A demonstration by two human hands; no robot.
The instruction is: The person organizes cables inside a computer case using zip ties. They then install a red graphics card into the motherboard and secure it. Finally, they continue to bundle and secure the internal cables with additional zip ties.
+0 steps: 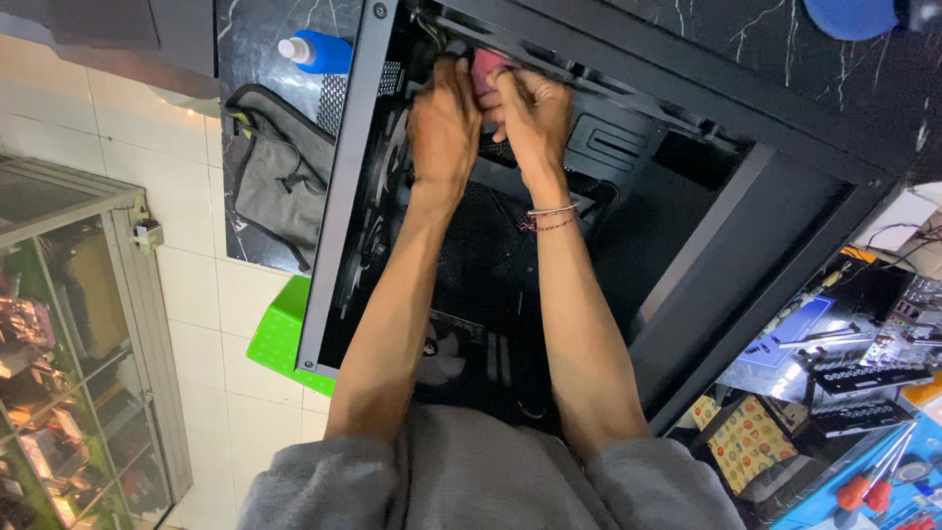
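Both arms reach deep into the open black computer case (pixel 687 226), which lies on its side on the dark marbled counter (pixel 765 39) with the side panel off, so the inside faces up toward the camera and both hands can get in from above. Up at the far top corner of the case, the left hand (pixel 444 123) is curled, fingers bent inward and pressed against the frame edge there; whether it actually pinches anything I cannot tell, since the fingertips are hidden in the dark. The right hand (pixel 530 113) is closed around a small pink cloth (pixel 488 69), bunched between thumb and fingers and held against the same inner corner, right beside the left hand, the two touching or nearly so. A thin bracelet (pixel 551 211) sits on the right wrist. Under the forearms, a fan (pixel 442 358) shows pale blades low in the case. Beyond the case, a blue bottle with a white cap (pixel 316 51) lies on the counter next to a grey bag (pixel 270 186), well apart from the hands. A bright green box (pixel 280 334) sits below the counter edge, and to the right red-handled screwdrivers (pixel 868 486) rest among other small parts.
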